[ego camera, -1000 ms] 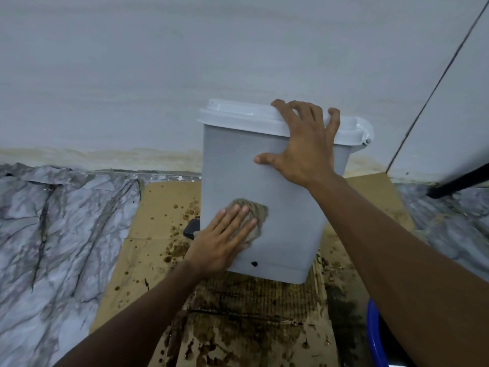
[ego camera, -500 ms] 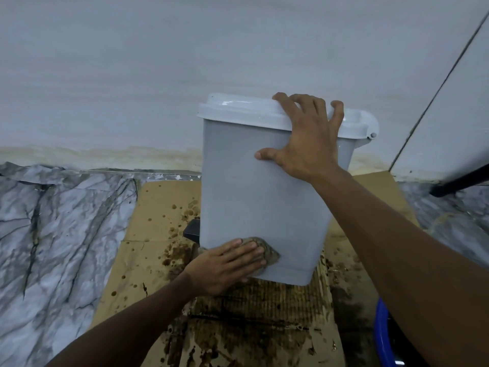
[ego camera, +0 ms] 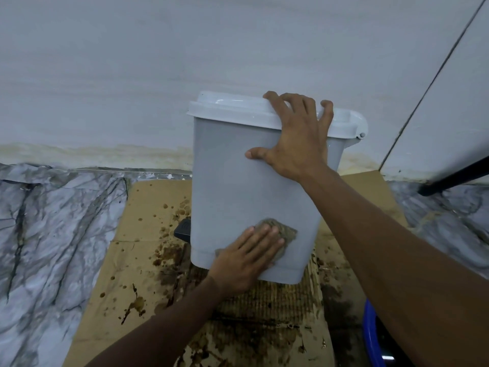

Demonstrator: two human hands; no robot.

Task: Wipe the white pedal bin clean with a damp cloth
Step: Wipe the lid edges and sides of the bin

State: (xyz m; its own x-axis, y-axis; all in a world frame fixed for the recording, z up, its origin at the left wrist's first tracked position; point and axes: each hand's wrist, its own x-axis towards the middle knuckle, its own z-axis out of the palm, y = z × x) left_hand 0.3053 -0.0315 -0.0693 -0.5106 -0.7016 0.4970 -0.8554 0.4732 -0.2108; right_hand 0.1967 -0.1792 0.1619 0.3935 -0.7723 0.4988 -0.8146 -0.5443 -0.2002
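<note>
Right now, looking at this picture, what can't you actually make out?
Head view only.
The cloth: mostly under the left hand; full shape hidden.
The black pedal: only a corner shows past the pedal bin.
The bin's inside: the closed lid hides it, right hand gripping its rim.
The blue container: cut off by the bottom edge and right arm.

you see stained cardboard point(ego camera: 137, 234) on marble floor point(ego camera: 53, 234), pale wall point(ego camera: 158, 62) behind, blue rim point(ego camera: 370, 337) lower right, black rod point(ego camera: 449, 178) far right.

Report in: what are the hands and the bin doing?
Left hand flat, pressing cloth low on bin. Right hand grips lid edge, steadying. Black pedal at left, outside cloth's path.
</note>
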